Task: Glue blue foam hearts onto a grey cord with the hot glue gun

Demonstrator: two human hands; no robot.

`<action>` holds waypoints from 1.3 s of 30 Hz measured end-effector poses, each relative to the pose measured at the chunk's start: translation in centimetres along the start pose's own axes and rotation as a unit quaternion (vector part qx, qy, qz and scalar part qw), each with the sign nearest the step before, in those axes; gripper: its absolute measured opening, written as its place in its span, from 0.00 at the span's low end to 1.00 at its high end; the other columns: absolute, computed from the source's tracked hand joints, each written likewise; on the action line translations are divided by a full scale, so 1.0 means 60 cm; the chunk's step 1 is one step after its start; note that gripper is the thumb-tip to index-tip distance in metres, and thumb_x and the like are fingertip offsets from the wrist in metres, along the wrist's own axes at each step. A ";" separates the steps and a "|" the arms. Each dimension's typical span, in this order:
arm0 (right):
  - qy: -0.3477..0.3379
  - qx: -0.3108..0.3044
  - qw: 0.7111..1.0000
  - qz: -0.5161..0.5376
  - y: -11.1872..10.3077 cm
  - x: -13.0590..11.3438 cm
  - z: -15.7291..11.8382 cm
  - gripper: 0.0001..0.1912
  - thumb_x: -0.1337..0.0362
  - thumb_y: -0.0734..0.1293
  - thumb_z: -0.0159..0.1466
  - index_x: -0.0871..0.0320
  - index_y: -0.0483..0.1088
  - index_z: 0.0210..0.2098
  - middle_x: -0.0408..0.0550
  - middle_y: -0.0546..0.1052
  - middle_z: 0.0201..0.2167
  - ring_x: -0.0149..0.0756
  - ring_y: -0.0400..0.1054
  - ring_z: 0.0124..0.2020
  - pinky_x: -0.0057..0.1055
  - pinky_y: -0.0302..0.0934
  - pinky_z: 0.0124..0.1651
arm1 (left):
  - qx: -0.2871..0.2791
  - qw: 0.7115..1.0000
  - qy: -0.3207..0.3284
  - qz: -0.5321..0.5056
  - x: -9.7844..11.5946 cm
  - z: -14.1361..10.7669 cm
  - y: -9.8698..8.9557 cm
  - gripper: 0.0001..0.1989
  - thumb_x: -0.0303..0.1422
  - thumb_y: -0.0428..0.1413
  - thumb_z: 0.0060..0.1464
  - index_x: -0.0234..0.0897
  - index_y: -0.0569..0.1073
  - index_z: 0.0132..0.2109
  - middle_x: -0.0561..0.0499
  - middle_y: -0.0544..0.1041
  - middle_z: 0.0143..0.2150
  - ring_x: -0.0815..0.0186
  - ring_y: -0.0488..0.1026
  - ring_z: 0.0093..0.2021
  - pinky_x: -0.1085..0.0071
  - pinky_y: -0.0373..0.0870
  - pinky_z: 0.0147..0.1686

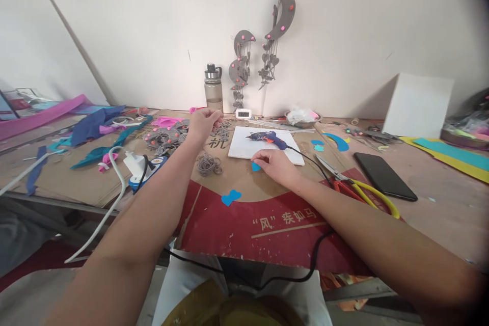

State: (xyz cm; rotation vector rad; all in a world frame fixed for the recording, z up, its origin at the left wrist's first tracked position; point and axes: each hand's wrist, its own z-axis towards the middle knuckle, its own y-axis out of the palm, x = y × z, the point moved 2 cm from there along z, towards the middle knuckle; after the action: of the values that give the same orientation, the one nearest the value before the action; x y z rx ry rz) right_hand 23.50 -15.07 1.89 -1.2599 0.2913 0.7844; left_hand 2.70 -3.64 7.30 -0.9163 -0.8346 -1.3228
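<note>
My left hand (204,125) is raised in front of the bottle, its fingers pinched together; what they hold, if anything, is too small to tell. Low over the cardboard (214,183), my right hand (275,165) has its fingertips closed on a small blue piece (255,166). Just beyond it a blue glue gun (275,141) lies on a white board (239,145). Blue heart-shaped pieces (231,197) lie nearer the front edge. A tangle of grey cord (209,164) rests below my left hand.
Scissors (344,178) and a black phone (384,175) lie at right. A bottle (213,89) stands at the back wall. Left are a power strip (156,165), grey pieces with pink dots (164,137) and felt scraps (95,125). Moon-shaped hangings (284,15) hang behind.
</note>
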 end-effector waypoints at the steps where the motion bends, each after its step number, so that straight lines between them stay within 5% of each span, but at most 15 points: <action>1: -0.013 -0.004 1.000 -0.027 0.001 -0.001 -0.001 0.09 0.69 0.62 0.62 0.58 0.75 0.33 0.46 0.77 0.31 0.32 0.67 0.32 0.30 0.58 0.38 | 0.003 1.000 0.000 0.005 -0.005 0.002 0.000 0.07 0.31 0.57 0.51 0.32 0.73 0.27 0.50 0.74 0.24 0.76 0.65 0.19 0.79 0.58 0.18; 6: -0.031 0.032 0.996 -0.082 0.003 0.001 -0.003 0.08 0.70 0.64 0.62 0.59 0.76 0.37 0.50 0.74 0.37 0.33 0.67 0.36 0.31 0.59 0.43 | 0.008 1.000 0.010 -0.011 -0.004 0.000 0.004 0.07 0.31 0.57 0.50 0.32 0.73 0.28 0.50 0.74 0.24 0.75 0.65 0.20 0.79 0.58 0.19; 13: -0.063 0.072 0.994 -0.053 -0.017 -0.028 0.005 0.07 0.68 0.64 0.63 0.58 0.75 0.36 0.48 0.75 0.36 0.33 0.66 0.33 0.31 0.60 0.39 | 0.110 0.981 0.002 -0.161 0.028 -0.002 -0.022 0.06 0.30 0.58 0.49 0.33 0.70 0.27 0.54 0.69 0.22 0.78 0.58 0.18 0.80 0.52 0.17; 21: -0.115 0.028 0.986 -0.120 -0.010 -0.080 0.102 0.08 0.69 0.63 0.62 0.58 0.75 0.34 0.48 0.77 0.35 0.34 0.68 0.34 0.32 0.60 0.42 | 0.155 0.969 -0.012 -0.194 0.024 -0.004 -0.029 0.07 0.31 0.57 0.50 0.35 0.68 0.27 0.56 0.66 0.22 0.78 0.55 0.17 0.78 0.50 0.16; 31: 0.070 -0.012 0.949 -0.309 0.086 -0.075 0.231 0.13 0.64 0.68 0.60 0.68 0.76 0.41 0.71 0.71 0.51 0.58 0.63 0.56 0.44 0.60 0.51 | 0.150 0.964 -0.022 -0.218 0.021 0.003 -0.029 0.07 0.31 0.56 0.50 0.35 0.68 0.27 0.57 0.66 0.21 0.78 0.53 0.17 0.76 0.48 0.16; 39: 0.121 -0.030 0.950 -0.287 0.110 -0.063 0.260 0.13 0.73 0.64 0.57 0.65 0.76 0.40 0.65 0.78 0.43 0.51 0.71 0.48 0.38 0.62 0.46 | 0.127 0.970 -0.015 -0.206 0.015 0.007 -0.026 0.05 0.33 0.56 0.49 0.35 0.70 0.29 0.55 0.68 0.23 0.77 0.56 0.18 0.77 0.50 0.18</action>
State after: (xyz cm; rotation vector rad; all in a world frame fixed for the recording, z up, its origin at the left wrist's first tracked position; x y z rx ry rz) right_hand 13.06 -1.40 4.14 -1.4065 0.0850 0.1388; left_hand 1.19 -3.69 8.39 -0.5779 -1.2351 -1.5133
